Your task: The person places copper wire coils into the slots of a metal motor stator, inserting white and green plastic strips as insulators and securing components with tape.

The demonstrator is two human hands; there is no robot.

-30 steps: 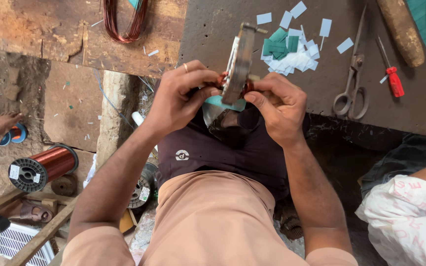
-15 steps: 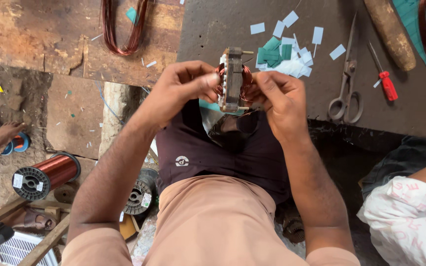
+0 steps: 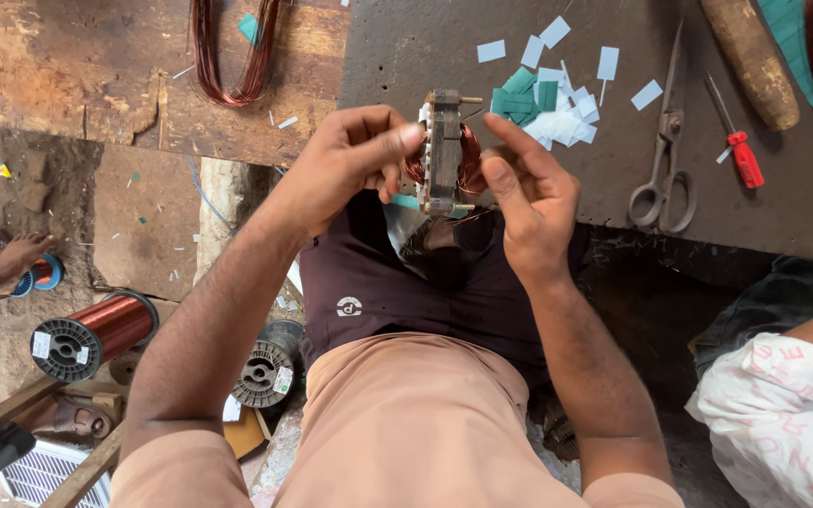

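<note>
A small motor stator (image 3: 445, 150), a stack of metal plates wound with copper wire, is held edge-on above my lap. My left hand (image 3: 350, 165) grips it from the left with thumb and fingers on the plates and winding. On its right side, my right hand (image 3: 529, 193) has its fingertips at the copper coil. Just behind the stator, a heap of white and green paper slips (image 3: 543, 103) lies on the dark workbench (image 3: 613, 160).
Scissors (image 3: 662, 174), a red-handled screwdriver (image 3: 738, 150) and a wooden handle (image 3: 753, 61) lie on the bench at right. A copper wire loop (image 3: 232, 56) lies on the wooden board. Copper spools (image 3: 96, 334) stand on the floor at left. Another person's sleeve (image 3: 783, 404) shows at lower right.
The stator has been turned in my hands from tilted to edge-on and raised slightly. My right fingers have shifted onto the coil on its right side.
</note>
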